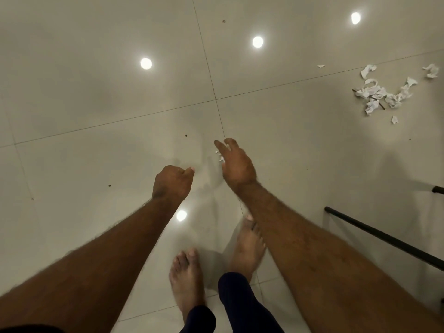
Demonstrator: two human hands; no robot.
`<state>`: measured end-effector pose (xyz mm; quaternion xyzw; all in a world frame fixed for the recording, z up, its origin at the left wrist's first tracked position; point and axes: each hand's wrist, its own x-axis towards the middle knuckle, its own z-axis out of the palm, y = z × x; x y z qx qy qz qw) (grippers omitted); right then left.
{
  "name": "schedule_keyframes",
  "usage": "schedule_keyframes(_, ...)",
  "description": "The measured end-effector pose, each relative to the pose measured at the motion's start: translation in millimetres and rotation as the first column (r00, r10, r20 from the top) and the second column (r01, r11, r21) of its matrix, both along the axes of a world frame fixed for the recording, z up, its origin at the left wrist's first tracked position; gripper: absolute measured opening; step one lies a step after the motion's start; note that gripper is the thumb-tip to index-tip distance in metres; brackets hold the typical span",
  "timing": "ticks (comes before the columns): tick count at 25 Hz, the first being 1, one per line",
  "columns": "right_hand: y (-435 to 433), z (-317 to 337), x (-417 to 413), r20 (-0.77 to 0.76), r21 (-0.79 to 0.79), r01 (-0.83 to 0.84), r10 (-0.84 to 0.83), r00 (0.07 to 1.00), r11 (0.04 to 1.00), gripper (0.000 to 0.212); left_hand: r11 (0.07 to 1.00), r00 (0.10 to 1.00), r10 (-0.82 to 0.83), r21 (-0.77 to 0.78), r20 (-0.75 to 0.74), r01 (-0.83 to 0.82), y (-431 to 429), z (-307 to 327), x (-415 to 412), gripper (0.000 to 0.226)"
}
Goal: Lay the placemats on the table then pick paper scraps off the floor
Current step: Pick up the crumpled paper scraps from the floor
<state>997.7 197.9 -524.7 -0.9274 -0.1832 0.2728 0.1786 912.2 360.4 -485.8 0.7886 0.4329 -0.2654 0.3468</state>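
We take the pile of paper scraps (382, 94) as our landmark, lying on the glossy tiled floor (96, 104) at the far right of the view, with a few stray bits around its edges. No bench or placemats show here, so we judge we are in the second half of the task, clearing the floor. Well short of the pile and to its left, our right hand (236, 164) reaches down with its fingers (219, 146) loosely spread and slightly curled over a small white scrap (219, 156); whether they touch it yet we cannot tell, since the hand hides part of it. Further left again, our left hand (173, 182) is closed in a fist with the thumb pressed against the side; it may hold scraps already gathered, but nothing shows between the fingers. Our bare feet (187, 282) stand nearest us, and a dark metal bar (384, 236), perhaps furniture, runs below the pile on the right. To do this step well, we would bring thumb and forefinger flat to the tile and pinch the scrap at a raised crease, since thin paper on a smooth floor tends to slide away from a sweeping grab. Then we would step towards the pile and gather it in bunches, not piece by piece, and check for the small outliers beyond it.
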Motion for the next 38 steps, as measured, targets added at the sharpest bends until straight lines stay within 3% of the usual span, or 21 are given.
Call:
schedule_keyframes(5,22.2,-9.9,-1.0,-0.084,-0.175,-0.139,0.126,0.988,0.975,0.081,0.999,0.999,-0.045,0.017,0.000,0.045,-4.4,-0.3,13.8,0.058)
schedule_keyframes(9,25.6,-16.4,4.2,-0.113,-0.158,-0.177,0.160,0.981,0.971,0.073,0.999,0.999,-0.047,0.011,-0.014,0.047,-4.3,-0.3,23.1,0.058)
schedule_keyframes(11,22.6,-14.6,3.9,-0.165,-0.094,-0.088,0.072,0.984,0.992,0.068,0.999,0.999,-0.032,0.005,-0.007,0.032,-4.1,2.7,28.7,0.059)
schedule_keyframes(12,21.4,-10.2,4.4,-0.203,-0.027,0.066,-0.070,0.977,0.997,0.067,1.000,1.000,-0.006,-0.014,0.008,0.006,-4.8,6.0,31.6,0.060)
schedule_keyframes(13,21.8,-1.5,6.4,-0.274,0.053,0.291,-0.267,0.924,0.955,0.066,0.998,0.999,0.043,-0.045,0.022,-0.042,-6.2,11.8,35.4,0.062)
schedule_keyframes(14,23.7,10.7,8.9,-0.384,0.119,0.516,-0.440,0.812,0.848,0.067,0.989,0.993,0.119,-0.088,0.023,-0.117,-8.0,20.0,38.9,0.065)
schedule_keyframes(15,25.6,27.3,13.0,-0.490,0.159,0.678,-0.540,0.685,0.717,0.070,0.969,0.978,0.209,-0.138,0.007,-0.206,-10.7,31.2,43.2,0.068)
schedule_keyframes(17,30.2,66.3,24.2,-0.631,0.206,0.819,-0.567,0.529,0.535,0.082,0.898,0.931,0.361,-0.252,-0.050,-0.362,-18.6,59.0,57.7,0.074)
schedule_keyframes(19,35.4,101.4,34.8,-0.704,0.219,0.865,-0.541,0.461,0.452,0.086,0.825,0.898,0.435,-0.370,-0.069,-0.427,-27.9,85.4,78.6,0.076)
schedule_keyframes(22,35.7,147.1,54.4,-0.688,0.186,0.900,-0.603,0.405,0.393,0.078,0.726,0.872,0.480,-0.512,-0.101,-0.459,-42.6,124.7,122.7,0.081)
schedule_keyframes(26,34.0,192.8,89.5,-0.629,0.205,0.930,-0.687,0.363,0.304,0.064,0.642,0.842,0.521,-0.586,-0.140,-0.495,-61.3,165.1,177.5,0.058)
schedule_keyframes(28,29.2,213.6,107.7,-0.602,0.221,0.943,-0.726,0.332,0.247,0.063,0.643,0.827,0.547,-0.569,-0.127,-0.513,-70.4,178.9,201.0,0.043)
schedule_keyframes(32,11.8,240.9,146.2,-0.576,0.221,0.947,-0.752,0.321,0.235,0.075,0.659,0.822,0.557,-0.541,-0.117,-0.523,-86.8,195.8,252.8,0.027)
schedule_keyframes(35,2.3,248.9,172.0,-0.720,0.223,0.970,-0.654,0.233,0.100,0.085,0.701,0.839,0.535,-0.501,-0.101,-0.507,-88.3,197.0,290.6,0.021)
schedule_keyframes(38,-6.6,254.7,199.4,-0.791,0.189,0.982,-0.597,0.136,-0.026,0.079,0.801,0.897,0.434,-0.423,-0.079,-0.425,-87.2,200.4,325.2,0.025)
